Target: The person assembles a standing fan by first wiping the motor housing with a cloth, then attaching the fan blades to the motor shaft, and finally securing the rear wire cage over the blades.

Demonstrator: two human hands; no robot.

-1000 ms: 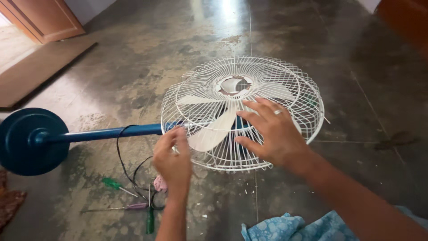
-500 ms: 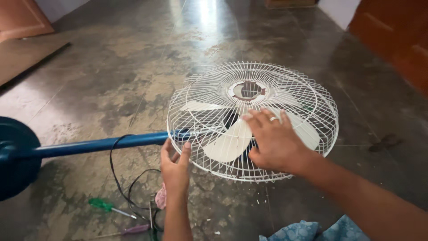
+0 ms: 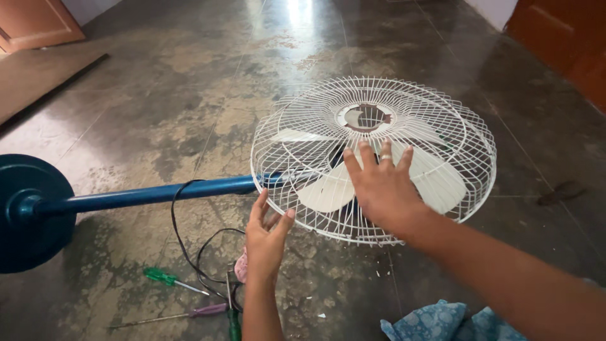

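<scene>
A pedestal fan lies on its side on the dark floor. Its white wire cage (image 3: 442, 120) faces up, with pale blades (image 3: 435, 180) inside. My right hand (image 3: 379, 186), a ring on one finger, rests flat on the near part of the cage with fingers spread. My left hand (image 3: 266, 237) is open just below the cage's near-left rim, fingers pointing up towards it, holding nothing. The blue pole (image 3: 145, 196) runs left to the round blue base (image 3: 28, 211).
A black cord (image 3: 183, 243) loops on the floor below the pole. Beside it lie a green-handled screwdriver (image 3: 165, 278), a purple-handled one (image 3: 202, 311) and a small pink object (image 3: 241, 270). Blue patterned cloth (image 3: 442, 323) shows at the bottom edge. Wooden doors stand at the far corners.
My left hand has let go of the cage rim and dropped slightly, fingers now spread. My right hand has opened flatter on the cage. The view shifted a little.
</scene>
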